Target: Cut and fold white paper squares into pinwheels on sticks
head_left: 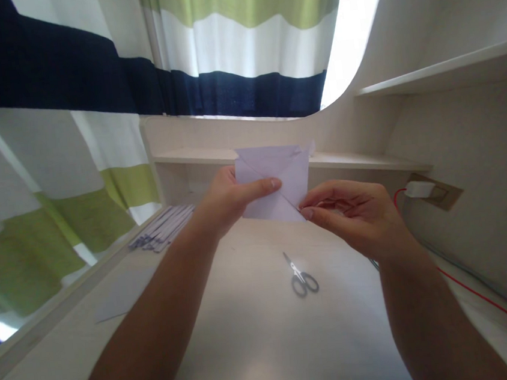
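A folded sheet of white paper (273, 167), roughly square with creases running to its middle, is held up above the desk. My left hand (240, 194) grips it from the left side, the thumb pressed flat across its front and the fingers hidden behind. At the lower right corner of the paper, my right hand (350, 210) pinches the edge between thumb and forefinger. A small flap sticks out at the paper's upper right corner. Below the hands, grey-handled scissors (299, 276) lie on the desk with the blades pointing away from me.
Thin paper strips (162, 228) lie in a bundle at the desk's back left, near a flat white sheet (124, 294) partly behind my left arm. A low shelf (195, 155) runs along the back. On the right wall, a white charger (419, 189) trails a red cable (486, 295).
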The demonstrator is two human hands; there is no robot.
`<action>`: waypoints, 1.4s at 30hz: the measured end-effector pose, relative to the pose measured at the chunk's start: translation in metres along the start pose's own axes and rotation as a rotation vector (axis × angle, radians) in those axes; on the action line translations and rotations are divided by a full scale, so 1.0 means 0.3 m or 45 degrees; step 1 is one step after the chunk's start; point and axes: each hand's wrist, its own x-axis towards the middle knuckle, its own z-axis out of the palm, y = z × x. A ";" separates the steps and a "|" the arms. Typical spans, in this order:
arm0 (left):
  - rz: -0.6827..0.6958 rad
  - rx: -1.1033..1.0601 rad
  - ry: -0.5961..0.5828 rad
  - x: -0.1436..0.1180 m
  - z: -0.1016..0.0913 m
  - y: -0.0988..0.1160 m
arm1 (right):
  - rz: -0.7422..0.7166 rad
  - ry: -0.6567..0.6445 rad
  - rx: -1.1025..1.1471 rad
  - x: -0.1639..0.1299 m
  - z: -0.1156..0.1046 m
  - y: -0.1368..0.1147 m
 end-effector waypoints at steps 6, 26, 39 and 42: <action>0.040 0.006 0.039 -0.007 0.015 0.009 | 0.044 0.032 0.058 0.006 0.003 -0.013; 0.058 0.020 0.079 -0.013 0.020 0.019 | 0.058 0.101 0.078 0.005 0.009 -0.008; 0.054 0.013 0.041 -0.009 0.017 0.017 | 0.058 0.175 0.149 0.012 0.018 -0.002; 0.053 0.007 0.047 -0.004 0.014 0.015 | 0.072 0.209 0.202 0.016 0.021 0.005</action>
